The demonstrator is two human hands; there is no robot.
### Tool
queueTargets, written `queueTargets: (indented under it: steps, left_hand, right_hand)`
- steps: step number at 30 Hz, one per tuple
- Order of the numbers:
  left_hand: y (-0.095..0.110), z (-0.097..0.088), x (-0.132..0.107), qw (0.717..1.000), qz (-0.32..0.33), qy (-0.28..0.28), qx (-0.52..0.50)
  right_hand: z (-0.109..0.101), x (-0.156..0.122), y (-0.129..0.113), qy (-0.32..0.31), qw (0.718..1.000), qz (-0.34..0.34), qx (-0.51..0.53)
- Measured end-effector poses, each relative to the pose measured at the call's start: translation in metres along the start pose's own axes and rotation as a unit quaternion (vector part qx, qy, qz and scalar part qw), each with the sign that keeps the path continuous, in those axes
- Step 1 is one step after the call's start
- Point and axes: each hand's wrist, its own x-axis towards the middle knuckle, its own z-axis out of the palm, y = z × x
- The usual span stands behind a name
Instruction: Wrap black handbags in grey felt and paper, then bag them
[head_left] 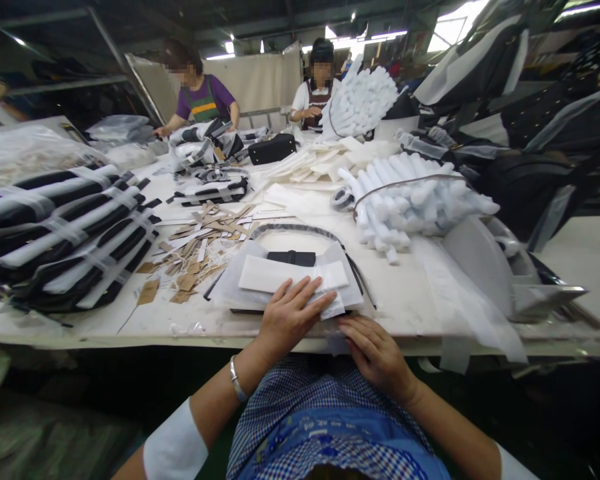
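Observation:
A black handbag (293, 258) lies flat at the table's front edge, its wrapped handle (300, 229) curving away from me. White tissue paper (225, 287) spreads beneath a white foam sheet (265, 275) on top of the bag. My left hand (293, 317) lies flat over the sheet and a small white piece (333, 307), fingers stretched out. At the bag's near right edge is my right hand (380, 357), fingers pressed together and bent. A translucent scrap (337, 344) shows beside its fingertips; what the fingers hold is hidden.
Wrapped black bags (65, 233) are stacked at left, beside scattered cardboard tags (190, 267). Bundled white foam rolls (410, 193) and a tape dispenser (535, 297) stand at right. Across the table are two co-workers, one in a purple shirt (220, 97), another in a brown apron (316, 100).

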Motion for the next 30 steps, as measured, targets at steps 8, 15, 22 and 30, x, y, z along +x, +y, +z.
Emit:
queueTargets:
  steps: [8, 15, 22, 30]
  left_hand:
    - [0.0, -0.001, 0.0, 1.0, 0.001, -0.009, 0.0]
    - [-0.001, -0.003, 0.0, 1.0, 0.004, -0.016, 0.0]
    - [-0.003, 0.002, -0.002, 1.0, 0.013, 0.002, 0.018]
    - [-0.001, 0.003, -0.002, 0.999, 0.016, 0.008, 0.027]
  right_hand:
    - [-0.004, -0.01, 0.004, -0.085, 0.992, -0.033, -0.085]
    - [-0.006, 0.0, 0.009, -0.038, 0.997, -0.064, -0.025]
    - [-0.001, 0.019, -0.005, -0.011, 0.995, -0.086, 0.048]
    - [-0.009, 0.007, -0.023, -0.041, 0.996, -0.029, 0.073]
